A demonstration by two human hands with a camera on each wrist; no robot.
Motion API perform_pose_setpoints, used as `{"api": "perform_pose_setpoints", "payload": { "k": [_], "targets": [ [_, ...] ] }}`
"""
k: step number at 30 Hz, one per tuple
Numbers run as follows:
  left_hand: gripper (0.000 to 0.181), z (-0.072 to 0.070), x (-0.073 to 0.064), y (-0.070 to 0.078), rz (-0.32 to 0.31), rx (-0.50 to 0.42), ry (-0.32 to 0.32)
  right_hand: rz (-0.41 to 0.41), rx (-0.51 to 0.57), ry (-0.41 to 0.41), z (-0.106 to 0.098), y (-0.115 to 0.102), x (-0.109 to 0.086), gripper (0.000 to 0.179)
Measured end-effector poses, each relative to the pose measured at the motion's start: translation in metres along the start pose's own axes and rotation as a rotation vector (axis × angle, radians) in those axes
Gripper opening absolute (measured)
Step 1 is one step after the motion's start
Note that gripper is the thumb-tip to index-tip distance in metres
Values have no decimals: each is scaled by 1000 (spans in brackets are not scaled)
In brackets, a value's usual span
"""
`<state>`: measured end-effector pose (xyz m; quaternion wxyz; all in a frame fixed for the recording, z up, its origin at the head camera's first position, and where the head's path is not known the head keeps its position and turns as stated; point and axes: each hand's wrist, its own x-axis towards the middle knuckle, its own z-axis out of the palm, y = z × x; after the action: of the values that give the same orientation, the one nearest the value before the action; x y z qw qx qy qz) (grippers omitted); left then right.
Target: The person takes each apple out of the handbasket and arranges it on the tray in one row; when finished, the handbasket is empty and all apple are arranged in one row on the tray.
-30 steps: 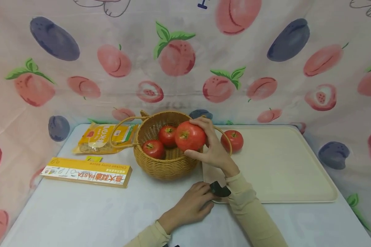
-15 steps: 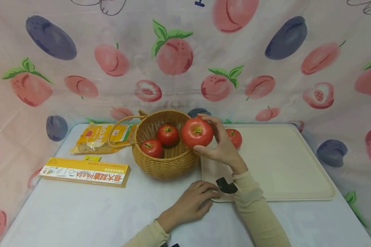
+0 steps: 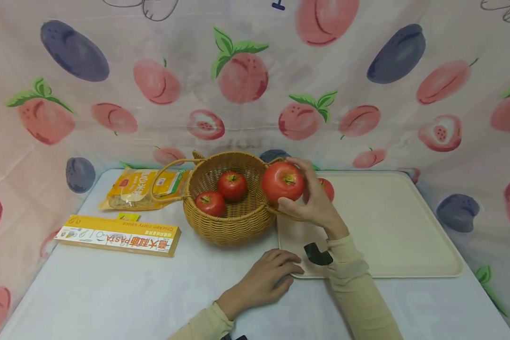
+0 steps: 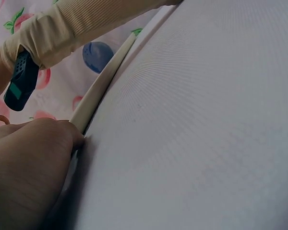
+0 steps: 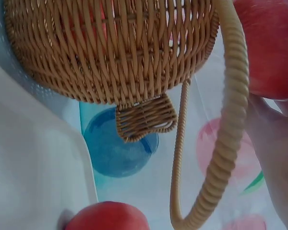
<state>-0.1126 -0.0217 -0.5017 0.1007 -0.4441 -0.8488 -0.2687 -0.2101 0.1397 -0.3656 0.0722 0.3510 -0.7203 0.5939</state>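
Observation:
My right hand (image 3: 316, 203) holds a red apple (image 3: 283, 181) between thumb and fingers, at the right rim of the wicker basket (image 3: 229, 231). Two more red apples, one at the back (image 3: 232, 186) and one nearer the front left (image 3: 210, 204), lie inside the basket. In the right wrist view, the basket's looped handle (image 5: 233, 91) passes close beside the held apple (image 5: 273, 52). My left hand (image 3: 261, 278) rests with relaxed fingers at the front left corner of the cream tray (image 3: 399, 226). Another apple (image 3: 328, 189) sits on the tray's back left, partly hidden behind my right hand.
Left of the basket lies a yellow food packet (image 3: 131, 189), partly behind the left handle (image 3: 155, 184). A pasta box (image 3: 119, 236) is in front of it, with a small yellow tab (image 3: 128, 217) between them. A fruit-print cloth (image 3: 255, 118) hangs behind the table.
My right hand has carried the apple rightward, from over the basket's opening to its right rim, turning it slightly. My left hand stays by the tray corner, its fingers shifted a little.

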Motion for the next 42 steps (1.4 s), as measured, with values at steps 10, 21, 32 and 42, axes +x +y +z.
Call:
{"api": "perform_pose_setpoints", "payload": {
  "k": [10, 21, 32, 42],
  "targets": [
    [25, -1, 0, 1, -11, 1, -11, 75, -226, 63, -12, -14, -3, 72],
    [25, 0, 1, 2, -13, -5, -9, 129, -287, 130, -29, -5, -6, 69],
    [24, -2, 1, 2, -25, -3, -27, 223, -297, 213, -43, 10, -10, 69],
    [24, -2, 1, 2, -12, 8, -21, 315, -312, 284, -56, 17, -15, 63]
  ]
}}
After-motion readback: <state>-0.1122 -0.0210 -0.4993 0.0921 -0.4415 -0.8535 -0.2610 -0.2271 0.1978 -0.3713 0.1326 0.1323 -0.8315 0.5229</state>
